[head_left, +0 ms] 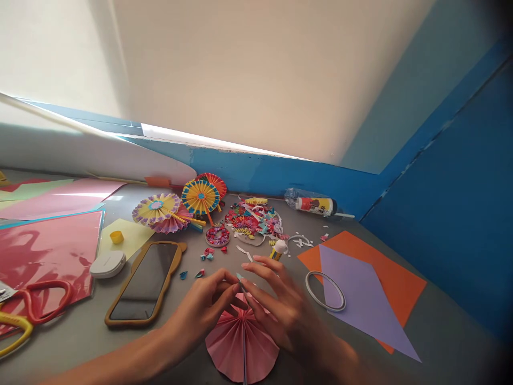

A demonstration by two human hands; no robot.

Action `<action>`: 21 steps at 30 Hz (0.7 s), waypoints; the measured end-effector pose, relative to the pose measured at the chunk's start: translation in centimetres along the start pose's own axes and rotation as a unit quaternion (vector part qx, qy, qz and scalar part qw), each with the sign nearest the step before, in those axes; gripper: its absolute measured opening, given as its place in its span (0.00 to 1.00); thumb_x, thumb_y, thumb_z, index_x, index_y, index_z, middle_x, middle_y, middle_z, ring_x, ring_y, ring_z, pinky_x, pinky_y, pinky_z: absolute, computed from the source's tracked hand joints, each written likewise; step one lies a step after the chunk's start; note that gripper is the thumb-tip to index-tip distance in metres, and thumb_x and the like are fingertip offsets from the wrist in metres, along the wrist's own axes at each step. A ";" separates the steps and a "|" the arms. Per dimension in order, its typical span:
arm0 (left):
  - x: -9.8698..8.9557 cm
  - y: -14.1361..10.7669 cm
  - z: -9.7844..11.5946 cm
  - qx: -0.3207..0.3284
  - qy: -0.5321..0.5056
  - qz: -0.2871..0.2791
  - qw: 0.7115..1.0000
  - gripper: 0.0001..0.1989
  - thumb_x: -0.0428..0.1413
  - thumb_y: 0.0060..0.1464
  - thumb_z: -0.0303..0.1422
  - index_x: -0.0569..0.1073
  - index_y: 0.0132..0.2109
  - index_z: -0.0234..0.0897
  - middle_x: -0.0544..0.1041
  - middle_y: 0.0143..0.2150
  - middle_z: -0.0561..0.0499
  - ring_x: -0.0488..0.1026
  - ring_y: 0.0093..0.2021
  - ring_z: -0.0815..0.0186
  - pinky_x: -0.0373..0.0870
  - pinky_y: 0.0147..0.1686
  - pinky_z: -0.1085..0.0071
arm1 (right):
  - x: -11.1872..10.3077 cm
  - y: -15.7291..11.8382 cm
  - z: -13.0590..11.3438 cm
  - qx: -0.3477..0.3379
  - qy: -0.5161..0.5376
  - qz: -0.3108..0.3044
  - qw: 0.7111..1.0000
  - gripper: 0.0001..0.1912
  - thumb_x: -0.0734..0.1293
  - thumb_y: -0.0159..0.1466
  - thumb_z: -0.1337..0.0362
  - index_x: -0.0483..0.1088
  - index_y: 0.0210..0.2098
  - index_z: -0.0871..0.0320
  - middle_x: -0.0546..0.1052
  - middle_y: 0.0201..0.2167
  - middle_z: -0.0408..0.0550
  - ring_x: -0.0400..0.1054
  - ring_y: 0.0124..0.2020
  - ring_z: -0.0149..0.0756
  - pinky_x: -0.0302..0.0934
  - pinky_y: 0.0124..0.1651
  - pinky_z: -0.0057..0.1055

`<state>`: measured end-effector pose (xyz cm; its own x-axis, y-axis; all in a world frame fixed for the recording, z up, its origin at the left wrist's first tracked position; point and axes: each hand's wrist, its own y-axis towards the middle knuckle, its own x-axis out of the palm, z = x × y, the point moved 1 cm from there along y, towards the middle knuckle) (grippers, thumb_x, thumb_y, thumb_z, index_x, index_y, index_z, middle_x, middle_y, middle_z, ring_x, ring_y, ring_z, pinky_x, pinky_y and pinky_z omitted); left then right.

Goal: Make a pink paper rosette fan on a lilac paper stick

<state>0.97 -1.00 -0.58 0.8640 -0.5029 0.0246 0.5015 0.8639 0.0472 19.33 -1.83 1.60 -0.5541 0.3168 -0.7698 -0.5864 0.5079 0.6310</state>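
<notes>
My left hand is closed in a pinch, its fingertips at a small pale teal piece of paper. From the other side my right hand meets the same piece with its fingertips, its upper fingers fairly stretched. Exactly which fingers grip the paper is partly hidden. Below both hands lies a round pink pleated paper fan, its top covered by my fingers. Small folded teal and red paper bits lie just beyond my left hand. A glue stick with a white top stands beyond my right fingers.
A phone, a white case, a yellow cap and scissors lie left. Finished paper fans and paper scraps sit behind. Right are a tape roll, purple paper, orange paper and a bottle.
</notes>
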 end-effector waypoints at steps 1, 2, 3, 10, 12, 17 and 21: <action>0.0 0.0 0.0 0.003 0.015 0.003 1.000 0.12 0.49 0.62 0.39 0.67 0.39 0.34 0.79 0.34 0.47 0.78 0.35 0.63 0.74 0.36 0.69 | 0.0 0.0 0.0 0.002 0.010 0.001 1.000 0.15 0.62 0.64 0.73 0.69 0.50 0.59 0.70 0.52 0.54 0.57 0.59 0.46 0.65 0.54 0.47; 0.0 -0.1 0.0 0.004 0.029 0.005 1.000 0.12 0.49 0.62 0.40 0.67 0.39 0.35 0.79 0.33 0.47 0.77 0.35 0.63 0.74 0.36 0.69 | 0.0 -0.1 0.0 0.003 0.017 0.003 1.000 0.15 0.62 0.64 0.74 0.68 0.50 0.59 0.71 0.51 0.54 0.57 0.59 0.46 0.65 0.54 0.47; 0.0 -0.1 0.0 0.004 0.042 0.007 0.999 0.12 0.49 0.62 0.40 0.68 0.39 0.35 0.79 0.33 0.47 0.77 0.35 0.63 0.74 0.36 0.69 | 0.0 -0.1 0.0 0.004 0.021 0.004 1.000 0.16 0.62 0.64 0.74 0.68 0.50 0.59 0.71 0.51 0.54 0.57 0.59 0.46 0.65 0.54 0.47; 0.0 -0.1 0.5 0.014 0.120 0.008 0.993 0.09 0.48 0.63 0.37 0.67 0.38 0.37 0.78 0.32 0.50 0.77 0.34 0.64 0.72 0.34 0.71 | -0.1 -0.2 0.0 0.022 0.072 -0.002 0.997 0.16 0.61 0.63 0.77 0.69 0.49 0.61 0.70 0.50 0.54 0.56 0.60 0.45 0.61 0.58 0.45; 0.0 -0.1 0.7 0.019 0.118 0.007 0.993 0.08 0.48 0.63 0.36 0.67 0.38 0.37 0.78 0.32 0.50 0.77 0.34 0.65 0.71 0.35 0.72 | -0.3 -0.2 0.1 0.055 0.113 -0.011 0.992 0.15 0.61 0.64 0.75 0.69 0.48 0.59 0.68 0.51 0.53 0.56 0.59 0.44 0.61 0.58 0.44; 0.1 0.0 0.8 0.014 0.093 0.003 0.996 0.09 0.49 0.62 0.37 0.66 0.38 0.36 0.77 0.32 0.50 0.77 0.35 0.65 0.71 0.35 0.72 | -0.9 -0.2 0.1 0.108 0.161 -0.024 0.981 0.15 0.60 0.66 0.73 0.70 0.49 0.55 0.66 0.51 0.52 0.58 0.59 0.42 0.61 0.58 0.43; 0.0 0.1 0.6 -0.009 0.035 -0.015 0.999 0.11 0.49 0.62 0.39 0.66 0.38 0.35 0.78 0.35 0.47 0.76 0.34 0.64 0.71 0.34 0.71 | -2.0 -0.8 0.9 0.147 0.108 0.006 0.983 0.15 0.59 0.67 0.71 0.69 0.50 0.53 0.66 0.51 0.52 0.59 0.58 0.43 0.60 0.58 0.43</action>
<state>1.01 -0.95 0.05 0.8493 -0.5259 -0.0466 0.5274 0.8491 0.0290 21.42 -2.13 2.58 -0.6910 0.1623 -0.7044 -0.4011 0.7246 0.5605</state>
